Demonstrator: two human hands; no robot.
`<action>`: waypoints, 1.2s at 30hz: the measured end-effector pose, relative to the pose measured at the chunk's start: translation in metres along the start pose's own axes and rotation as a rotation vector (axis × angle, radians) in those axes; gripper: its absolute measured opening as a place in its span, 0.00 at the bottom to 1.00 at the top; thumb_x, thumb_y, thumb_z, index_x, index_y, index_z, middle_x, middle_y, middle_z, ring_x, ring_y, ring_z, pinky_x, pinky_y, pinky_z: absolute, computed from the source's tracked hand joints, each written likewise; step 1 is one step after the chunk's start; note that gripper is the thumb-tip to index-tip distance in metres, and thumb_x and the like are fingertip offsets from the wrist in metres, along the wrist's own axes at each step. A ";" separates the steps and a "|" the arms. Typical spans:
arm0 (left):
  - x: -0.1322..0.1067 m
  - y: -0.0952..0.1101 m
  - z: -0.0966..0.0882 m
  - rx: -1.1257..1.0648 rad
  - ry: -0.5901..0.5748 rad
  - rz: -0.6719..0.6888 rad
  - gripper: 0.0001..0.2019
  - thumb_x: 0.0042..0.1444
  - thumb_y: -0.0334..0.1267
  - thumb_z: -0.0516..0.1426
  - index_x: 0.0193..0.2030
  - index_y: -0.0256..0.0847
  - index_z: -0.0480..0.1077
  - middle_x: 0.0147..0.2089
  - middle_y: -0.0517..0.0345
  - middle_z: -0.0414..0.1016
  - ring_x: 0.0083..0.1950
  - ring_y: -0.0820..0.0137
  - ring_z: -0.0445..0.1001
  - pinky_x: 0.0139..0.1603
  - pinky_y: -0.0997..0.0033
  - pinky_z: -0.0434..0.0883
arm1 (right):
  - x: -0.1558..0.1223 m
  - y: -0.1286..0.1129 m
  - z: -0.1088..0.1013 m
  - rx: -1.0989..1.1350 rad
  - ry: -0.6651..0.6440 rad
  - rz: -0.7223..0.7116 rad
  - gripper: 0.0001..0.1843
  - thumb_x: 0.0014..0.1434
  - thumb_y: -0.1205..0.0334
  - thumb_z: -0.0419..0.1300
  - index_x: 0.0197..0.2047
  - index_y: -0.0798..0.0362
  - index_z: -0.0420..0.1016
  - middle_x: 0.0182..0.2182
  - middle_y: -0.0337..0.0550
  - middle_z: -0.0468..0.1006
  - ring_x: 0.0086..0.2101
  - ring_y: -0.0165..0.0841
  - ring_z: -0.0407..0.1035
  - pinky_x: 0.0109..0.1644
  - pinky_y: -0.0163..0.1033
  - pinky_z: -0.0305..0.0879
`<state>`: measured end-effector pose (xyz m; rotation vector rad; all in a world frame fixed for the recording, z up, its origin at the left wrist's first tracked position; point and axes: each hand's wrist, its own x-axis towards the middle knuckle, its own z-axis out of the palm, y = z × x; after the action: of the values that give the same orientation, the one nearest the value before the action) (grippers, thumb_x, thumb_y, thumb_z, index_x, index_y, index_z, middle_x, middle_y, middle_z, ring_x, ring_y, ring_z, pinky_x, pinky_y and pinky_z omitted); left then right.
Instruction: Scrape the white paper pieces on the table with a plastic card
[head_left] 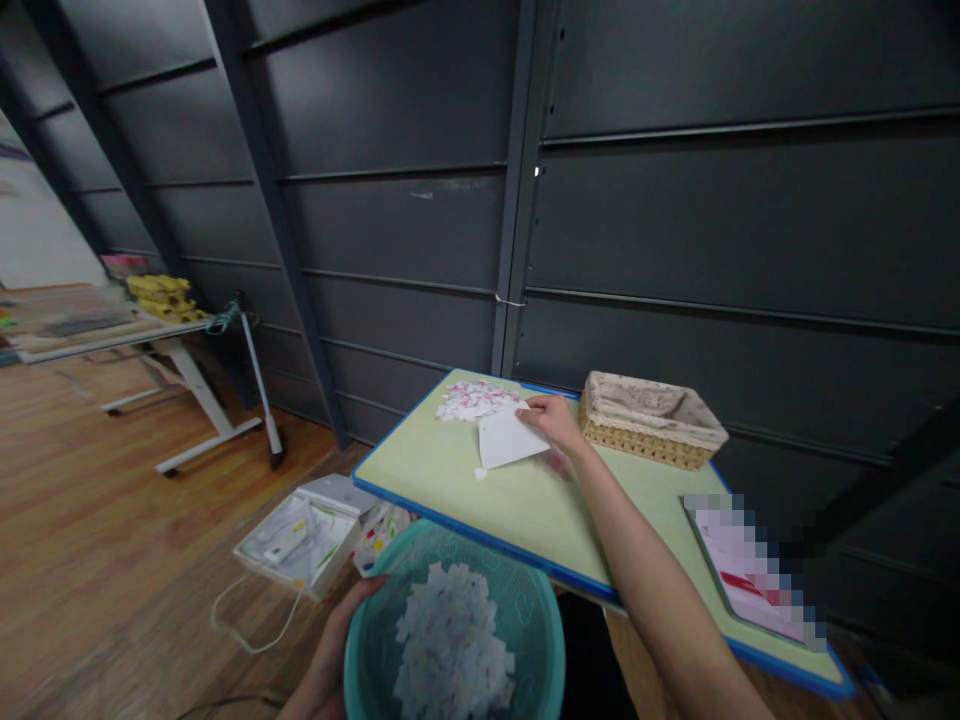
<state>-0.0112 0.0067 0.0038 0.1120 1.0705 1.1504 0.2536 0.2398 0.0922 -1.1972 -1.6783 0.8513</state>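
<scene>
My right hand pinches the corner of a white sheet of stiff paper over the yellow-green tabletop. Just behind the sheet lies a pile of small white and pink paper scraps. One small white scrap lies alone in front of it, and a blurred pinkish patch shows beneath the right wrist. At the table's near edge, my left hand grips the left rim of a teal plastic basket. Inside is a heap of white paper scraps.
A cloth-lined woven basket stands at the table's back right. A flat, partly pixelated pinkish item lies at the right. On the floor to the left is an open white box with a cord. Dark panels rise behind the table.
</scene>
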 end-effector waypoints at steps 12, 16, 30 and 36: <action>-0.003 0.000 0.001 0.005 -0.025 -0.009 0.08 0.48 0.35 0.62 0.33 0.32 0.76 0.28 0.46 0.83 0.31 0.56 0.81 0.42 0.56 0.74 | 0.004 0.004 -0.002 -0.142 0.059 -0.064 0.19 0.47 0.56 0.56 0.34 0.61 0.80 0.28 0.44 0.78 0.27 0.33 0.68 0.25 0.31 0.56; -0.003 0.000 0.002 0.000 -0.011 -0.027 0.10 0.48 0.35 0.62 0.35 0.31 0.76 0.31 0.44 0.84 0.35 0.53 0.81 0.46 0.53 0.73 | 0.006 0.006 -0.003 -0.192 0.068 -0.098 0.18 0.48 0.56 0.56 0.33 0.61 0.81 0.28 0.45 0.79 0.29 0.34 0.69 0.27 0.32 0.60; 0.003 -0.002 -0.003 -0.033 -0.027 -0.010 0.08 0.48 0.34 0.61 0.33 0.31 0.76 0.29 0.44 0.83 0.31 0.57 0.80 0.41 0.57 0.74 | -0.002 -0.003 -0.001 0.002 -0.070 -0.054 0.14 0.42 0.53 0.61 0.20 0.58 0.72 0.15 0.35 0.63 0.19 0.25 0.53 0.21 0.32 0.43; 0.002 -0.002 -0.002 -0.041 -0.038 -0.045 0.11 0.48 0.35 0.61 0.36 0.30 0.76 0.32 0.42 0.83 0.35 0.55 0.81 0.46 0.54 0.73 | -0.002 -0.001 -0.005 0.131 -0.069 0.041 0.15 0.39 0.53 0.63 0.23 0.59 0.73 0.17 0.37 0.67 0.19 0.26 0.57 0.21 0.32 0.46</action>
<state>-0.0119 0.0067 0.0001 0.0765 1.0108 1.1255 0.2583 0.2382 0.0942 -1.1272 -1.6308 1.0221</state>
